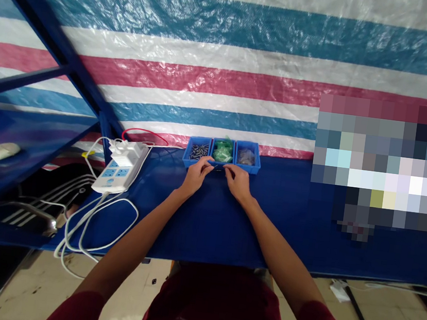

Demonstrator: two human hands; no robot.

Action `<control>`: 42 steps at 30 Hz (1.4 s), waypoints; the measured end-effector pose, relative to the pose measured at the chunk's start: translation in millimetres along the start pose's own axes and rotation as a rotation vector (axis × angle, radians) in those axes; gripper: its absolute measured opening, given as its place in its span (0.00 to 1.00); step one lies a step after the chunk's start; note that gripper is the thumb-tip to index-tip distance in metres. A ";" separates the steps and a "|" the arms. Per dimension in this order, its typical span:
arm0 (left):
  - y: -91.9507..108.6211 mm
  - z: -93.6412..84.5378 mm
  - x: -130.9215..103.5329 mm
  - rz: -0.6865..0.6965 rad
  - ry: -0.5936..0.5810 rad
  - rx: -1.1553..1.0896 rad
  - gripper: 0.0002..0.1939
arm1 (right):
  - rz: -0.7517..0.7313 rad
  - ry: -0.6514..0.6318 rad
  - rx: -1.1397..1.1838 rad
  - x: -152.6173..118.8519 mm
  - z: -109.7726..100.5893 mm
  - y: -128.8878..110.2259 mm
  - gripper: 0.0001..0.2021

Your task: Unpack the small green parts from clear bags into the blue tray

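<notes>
My left hand (197, 173) is closed in a pinch in front of the blue bins. A small, thin, dark piece shows by its fingertips, too small to name. Facing it, my right hand (239, 182) also pinches, thumb and forefinger together, and whatever it holds is hidden. A narrow gap separates the two sets of fingertips. Just behind the hands stand three joined blue bins (255, 169). Loose screws (199, 151) lie in the left one, a green plastic bag (223, 151) fills the middle one, and greyish small pieces or a clear bag (245, 157) lie in the right one.
On the left of the blue table (212, 232) lies a white power strip (118, 171) with plugs in it and looped white cables (98, 244) over the table edge. Blue frame bars (73, 67) rise beyond it. Striped plastic sheeting (210, 56) hangs behind. Blurred blocks hide the right side.
</notes>
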State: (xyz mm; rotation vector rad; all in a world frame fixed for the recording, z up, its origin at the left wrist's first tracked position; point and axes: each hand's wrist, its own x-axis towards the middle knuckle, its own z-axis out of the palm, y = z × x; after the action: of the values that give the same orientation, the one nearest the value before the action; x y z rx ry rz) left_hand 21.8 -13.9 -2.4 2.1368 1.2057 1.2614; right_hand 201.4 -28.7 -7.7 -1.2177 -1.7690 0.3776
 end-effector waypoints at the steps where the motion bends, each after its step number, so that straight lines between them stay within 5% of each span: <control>1: -0.1 0.3 -0.3 -0.008 -0.003 -0.008 0.15 | -0.007 0.001 0.012 -0.2 -0.3 -0.6 0.14; 15: 2.6 0.8 -2.4 0.015 -0.019 0.031 0.12 | -0.144 -0.189 0.016 -3.4 6.4 -2.2 0.11; 25: 7.5 -0.6 0.3 -0.056 -0.043 -0.031 0.16 | -0.062 -0.048 0.035 -1.0 2.6 0.4 0.13; 33: 9.4 -1.5 0.0 -0.086 -0.080 -0.125 0.18 | -0.054 -0.082 0.010 -1.3 4.1 1.5 0.15; 42: 8.0 -1.6 -2.0 0.112 0.049 0.068 0.19 | -0.105 -0.113 0.013 -1.6 5.5 0.6 0.19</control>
State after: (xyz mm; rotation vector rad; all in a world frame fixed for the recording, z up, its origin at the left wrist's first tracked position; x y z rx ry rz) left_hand 23.8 -20.1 2.9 2.2628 1.1783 1.3449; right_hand 197.4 -28.5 -11.8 -1.1078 -1.9155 0.4021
